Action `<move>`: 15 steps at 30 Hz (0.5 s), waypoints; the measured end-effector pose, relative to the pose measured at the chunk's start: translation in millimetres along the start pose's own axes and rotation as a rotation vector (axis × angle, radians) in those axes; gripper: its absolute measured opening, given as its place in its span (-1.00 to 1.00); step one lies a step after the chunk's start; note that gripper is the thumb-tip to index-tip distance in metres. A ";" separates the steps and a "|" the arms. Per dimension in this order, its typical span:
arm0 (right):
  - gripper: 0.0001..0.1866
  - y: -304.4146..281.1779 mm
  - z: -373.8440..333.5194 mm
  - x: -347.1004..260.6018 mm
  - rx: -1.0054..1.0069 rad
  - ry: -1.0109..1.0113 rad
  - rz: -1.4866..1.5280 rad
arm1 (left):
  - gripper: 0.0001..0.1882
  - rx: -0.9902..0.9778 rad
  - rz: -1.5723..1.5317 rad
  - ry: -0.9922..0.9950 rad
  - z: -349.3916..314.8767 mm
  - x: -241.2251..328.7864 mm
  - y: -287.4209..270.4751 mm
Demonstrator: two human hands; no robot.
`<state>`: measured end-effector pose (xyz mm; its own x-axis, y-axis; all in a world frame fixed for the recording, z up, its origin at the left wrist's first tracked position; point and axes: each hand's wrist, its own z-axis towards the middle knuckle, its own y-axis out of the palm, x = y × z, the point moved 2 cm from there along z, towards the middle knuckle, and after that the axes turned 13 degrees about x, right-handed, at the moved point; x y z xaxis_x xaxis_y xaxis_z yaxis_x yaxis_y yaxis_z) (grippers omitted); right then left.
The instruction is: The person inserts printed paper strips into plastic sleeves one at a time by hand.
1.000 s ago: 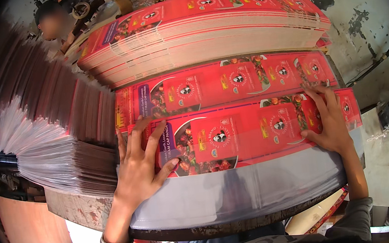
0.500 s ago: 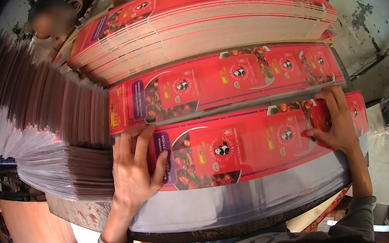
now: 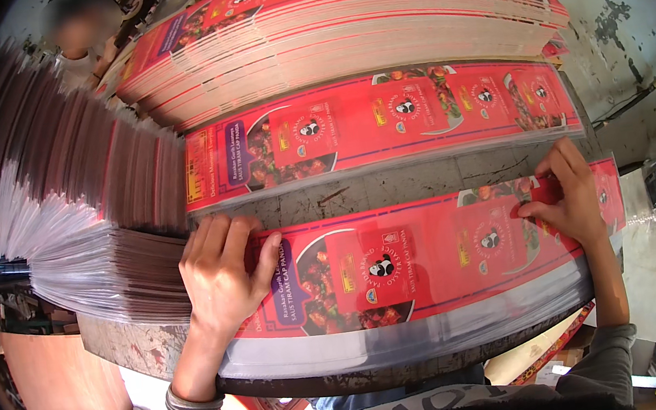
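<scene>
A long red printed sheet (image 3: 440, 253) lies in front of me over a stack of clear plastic sleeves (image 3: 402, 345), whose near part shows beyond the red. My left hand (image 3: 225, 277) is closed at the sheet's left end, its fingers bent over the far edge and its thumb on top. At the right end my right hand (image 3: 575, 203) grips the sheet, fingers curled at the far edge and thumb on the printed face. The fingertips of both hands are partly hidden. Just beyond lies a low stack of similar red sheets (image 3: 359, 126).
A tall pile of red sheets (image 3: 365, 36) stands at the back. Fanned stacks of plastic-edged sheets (image 3: 115, 272) crowd the left. A worn grey tabletop (image 3: 399, 184) shows between the front and middle stacks. Another person (image 3: 78, 39) is at the far left.
The red sheet has come nearer to me, its left end most, baring a wider strip of tabletop behind it. My left hand has shifted slightly with it; my right hand stays nearly in place.
</scene>
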<state>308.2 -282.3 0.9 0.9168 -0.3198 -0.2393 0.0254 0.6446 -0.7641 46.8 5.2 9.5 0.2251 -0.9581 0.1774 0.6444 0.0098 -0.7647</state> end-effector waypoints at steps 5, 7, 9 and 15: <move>-0.41 0.0 1.7 -6.4 0.025 -0.014 0.032 | -0.56 -0.006 -0.043 -0.002 -1.4 0.3 -11.1; -0.42 -0.9 1.7 -6.9 0.013 -0.015 0.047 | -0.44 -0.062 -0.116 -0.068 -2.2 6.9 -18.6; -0.48 -2.4 2.3 -7.9 0.008 -0.021 0.073 | -0.29 -0.185 -0.112 0.003 -2.1 20.0 -23.2; -0.64 -2.0 -0.5 -6.5 -0.015 0.009 0.162 | -0.27 -0.148 -0.004 0.077 -8.1 15.4 -8.3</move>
<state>302.0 -281.8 3.7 0.9048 -0.2184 -0.3656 -0.1290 0.6778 -0.7239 39.0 -11.9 13.6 0.1623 -0.9772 0.1368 0.5293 -0.0308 -0.8479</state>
